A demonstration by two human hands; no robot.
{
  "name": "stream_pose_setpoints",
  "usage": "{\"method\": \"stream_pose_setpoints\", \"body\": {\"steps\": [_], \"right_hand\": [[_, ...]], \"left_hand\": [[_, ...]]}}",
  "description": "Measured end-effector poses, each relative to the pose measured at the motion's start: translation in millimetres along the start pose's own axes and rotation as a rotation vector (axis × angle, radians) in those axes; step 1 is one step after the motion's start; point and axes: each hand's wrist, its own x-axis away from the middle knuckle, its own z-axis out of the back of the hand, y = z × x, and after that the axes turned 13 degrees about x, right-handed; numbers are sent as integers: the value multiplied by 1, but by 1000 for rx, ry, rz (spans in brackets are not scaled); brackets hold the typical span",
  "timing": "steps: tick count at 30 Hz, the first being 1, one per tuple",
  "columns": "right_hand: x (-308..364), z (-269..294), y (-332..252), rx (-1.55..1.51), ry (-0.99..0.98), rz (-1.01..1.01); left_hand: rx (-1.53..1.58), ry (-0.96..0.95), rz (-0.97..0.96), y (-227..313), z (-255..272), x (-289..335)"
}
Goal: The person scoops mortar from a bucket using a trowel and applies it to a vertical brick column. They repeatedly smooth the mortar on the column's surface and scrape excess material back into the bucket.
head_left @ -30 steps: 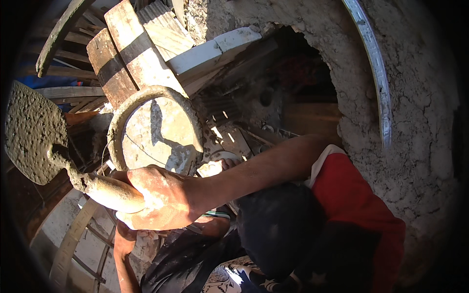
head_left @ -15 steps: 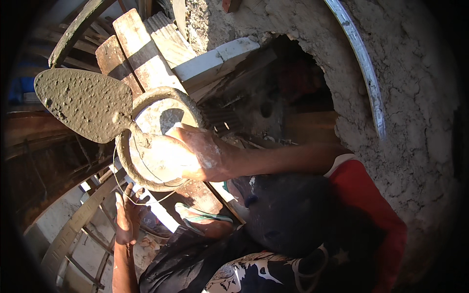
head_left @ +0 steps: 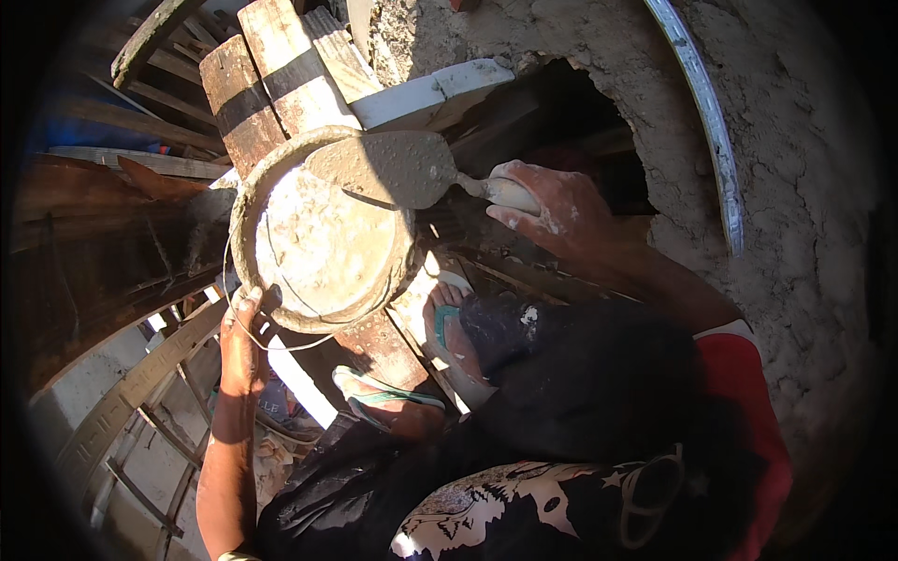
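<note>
A round bucket, its rim caked with mortar, stands on wooden planks and holds pale wet mortar. My right hand is closed round the handle of a pointed trowel. Mortar coats the blade, which lies over the bucket's far right part and casts a shadow inside. At the near left of the rim, my left hand grips the bucket, close to its thin wire handle. Part of those fingers is hidden behind the rim.
Weathered planks run under the bucket, with my sandalled feet beside it. To the right is a rough mortar wall with a dark jagged hole and a long metal straightedge. Wooden bars stand at lower left.
The trowel has swung from beyond the bucket's left side to above its right part as my right hand drew back rightward. My left hand has come up onto the rim.
</note>
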Motion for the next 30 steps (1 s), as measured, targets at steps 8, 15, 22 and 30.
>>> {"method": "stream_pose_setpoints", "body": {"steps": [8, 15, 22, 30], "right_hand": [[-51, 46, 6, 412, 102, 235], [-75, 61, -18, 620, -172, 256], [-93, 84, -39, 837, -20, 428], [-137, 60, -72, 1024, -105, 550]], "left_hand": [[-30, -95, -117, 22, -15, 10], [-246, -105, -101, 50, -28, 17], [-52, -73, -22, 23, -9, 13], [-54, 42, -169, 14, -24, 11]]}}
